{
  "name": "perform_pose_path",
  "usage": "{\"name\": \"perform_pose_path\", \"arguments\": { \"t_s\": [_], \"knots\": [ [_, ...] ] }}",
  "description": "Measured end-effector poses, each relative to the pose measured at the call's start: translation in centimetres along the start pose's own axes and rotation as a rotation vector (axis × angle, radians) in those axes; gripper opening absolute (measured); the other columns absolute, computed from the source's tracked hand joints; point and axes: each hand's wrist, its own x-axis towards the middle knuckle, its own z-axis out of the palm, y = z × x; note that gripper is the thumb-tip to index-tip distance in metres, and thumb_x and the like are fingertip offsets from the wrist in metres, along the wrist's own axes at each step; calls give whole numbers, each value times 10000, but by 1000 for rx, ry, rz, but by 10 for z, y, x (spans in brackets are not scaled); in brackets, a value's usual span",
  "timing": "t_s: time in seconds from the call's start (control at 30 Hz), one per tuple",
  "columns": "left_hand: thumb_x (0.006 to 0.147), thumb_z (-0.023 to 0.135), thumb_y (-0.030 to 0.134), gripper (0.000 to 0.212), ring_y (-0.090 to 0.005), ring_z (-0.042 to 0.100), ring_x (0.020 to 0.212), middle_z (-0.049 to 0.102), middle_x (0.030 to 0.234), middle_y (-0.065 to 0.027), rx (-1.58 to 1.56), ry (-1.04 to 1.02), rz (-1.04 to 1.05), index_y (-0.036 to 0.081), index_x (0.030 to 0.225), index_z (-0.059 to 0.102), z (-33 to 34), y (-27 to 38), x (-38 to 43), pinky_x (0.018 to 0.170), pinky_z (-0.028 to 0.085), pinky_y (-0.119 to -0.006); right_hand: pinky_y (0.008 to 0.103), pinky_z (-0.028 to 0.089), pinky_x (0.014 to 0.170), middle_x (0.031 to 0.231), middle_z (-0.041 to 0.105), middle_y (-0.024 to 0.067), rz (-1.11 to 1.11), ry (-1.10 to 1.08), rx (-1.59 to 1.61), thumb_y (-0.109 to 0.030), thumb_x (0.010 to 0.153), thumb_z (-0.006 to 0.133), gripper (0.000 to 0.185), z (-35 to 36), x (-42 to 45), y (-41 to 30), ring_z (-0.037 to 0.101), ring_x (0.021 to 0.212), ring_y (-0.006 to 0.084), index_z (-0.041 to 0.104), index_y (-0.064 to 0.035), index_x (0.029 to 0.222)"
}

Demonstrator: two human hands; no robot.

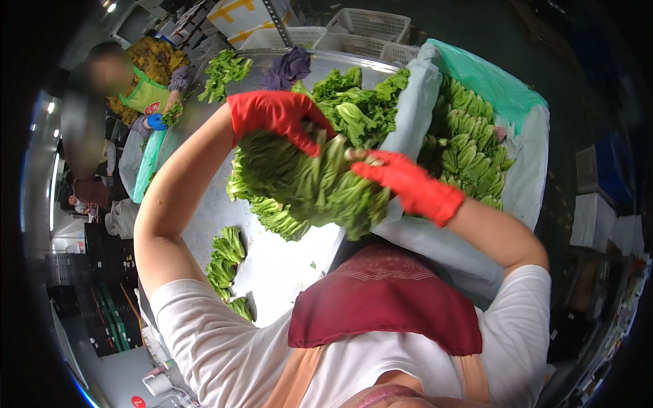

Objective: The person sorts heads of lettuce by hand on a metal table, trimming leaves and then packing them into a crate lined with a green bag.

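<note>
My left hand point(283, 117), in a red glove, arches over a thick bunch of green leafy lettuce point(326, 178) and grips it from above. From the right, my right hand point(390, 176), also red-gloved, holds the bunch near its pale stem ends. The bunch is a little blurred and hangs above the metal table. More green heads point(280, 219) show beneath and beside it, partly hidden. Just beyond my hands lies a loose pile of curly green lettuce point(357, 112). To the right, a lined crate point(525, 153) holds rows of packed green heads point(467, 148).
Several small heads point(227, 260) lie on the metal table point(285, 270) at left. Purple leaves point(291, 66) and a green bunch point(224, 71) rest at its far side. White plastic baskets point(367, 28) stand beyond. A co-worker point(153, 81) with a blue glove holds greens at far left.
</note>
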Motion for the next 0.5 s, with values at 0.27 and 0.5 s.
{"name": "perform_pose_path", "arguments": {
  "t_s": [0.27, 0.5],
  "knots": [
    [745, 659, 160, 228, -279, 618, 878, 663, 910, -113, 624, 127, 361, 86, 959, 686, 62, -135, 13, 753, 495, -366, 302, 406, 915, 1155, 601, 80, 148, 287, 45, -346, 844, 675, 561, 88, 68, 159, 509, 1085, 169, 502, -20, 1267],
    [733, 677, 323, 599, -296, 480, 1193, 525, 1270, -101, 1015, 650, 356, 161, 1284, 505, 92, -160, -4, 970, 395, -462, 326, 389, 977, 1352, 440, 148, 158, 167, -243, -348, 850, 666, 786, 86, 64, 159, 461, 1184, 228, 252, -19, 1431]
  ]
}}
